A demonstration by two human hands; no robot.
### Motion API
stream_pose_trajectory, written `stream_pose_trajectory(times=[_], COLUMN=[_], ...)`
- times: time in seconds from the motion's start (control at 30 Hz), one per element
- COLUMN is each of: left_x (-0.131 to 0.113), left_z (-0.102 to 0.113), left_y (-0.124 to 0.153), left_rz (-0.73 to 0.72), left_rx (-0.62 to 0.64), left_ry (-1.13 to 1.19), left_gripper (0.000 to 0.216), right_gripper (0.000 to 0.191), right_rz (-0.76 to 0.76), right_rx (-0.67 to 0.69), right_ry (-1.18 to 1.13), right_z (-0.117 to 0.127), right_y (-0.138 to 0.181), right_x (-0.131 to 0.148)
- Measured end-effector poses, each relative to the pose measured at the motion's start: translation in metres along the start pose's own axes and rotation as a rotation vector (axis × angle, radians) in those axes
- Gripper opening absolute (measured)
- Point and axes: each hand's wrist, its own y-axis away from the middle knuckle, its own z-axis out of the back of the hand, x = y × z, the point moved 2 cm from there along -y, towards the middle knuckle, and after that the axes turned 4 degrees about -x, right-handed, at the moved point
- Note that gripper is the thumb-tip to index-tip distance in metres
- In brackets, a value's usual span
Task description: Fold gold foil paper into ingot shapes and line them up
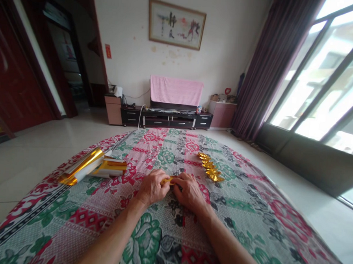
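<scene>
Between my two hands is a small piece of gold foil paper [168,180], folded narrow and mostly covered by the fingers. My left hand [154,186] pinches its left end, while my right hand [188,189] grips the right end with fingers curled. Both hands are low over the flowered cloth. To the right of them, a row of several folded gold paper ingots [211,168] lies on the cloth. Over on the left are loose, curling gold foil sheets [86,162] with white backs, and a smaller stack [112,167] beside them.
A red, green and grey flowered cloth [147,240] covers the wide surface under my arms. Beyond it, a black TV cabinet [169,119] stands against the wall, with a pink towel [176,90] above. A purple curtain [275,62] and windows are on the right.
</scene>
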Motion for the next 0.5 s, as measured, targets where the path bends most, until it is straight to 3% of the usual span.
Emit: stream_pose_trajectory(times=[0.17, 0.5], left_x=[-0.002, -0.004], left_z=[-0.002, -0.005], left_y=[0.001, -0.001], left_rz=[-0.049, -0.066], left_rx=[0.089, 0.104], left_ry=[0.019, 0.001], left_gripper=[0.017, 0.015], right_gripper=[0.021, 0.025], right_rz=[-0.011, 0.018], right_rx=[-0.002, 0.008], right_ry=[0.051, -0.041], right_z=[0.006, 0.013], right_y=[0.002, 0.003], right_x=[-0.007, -0.014])
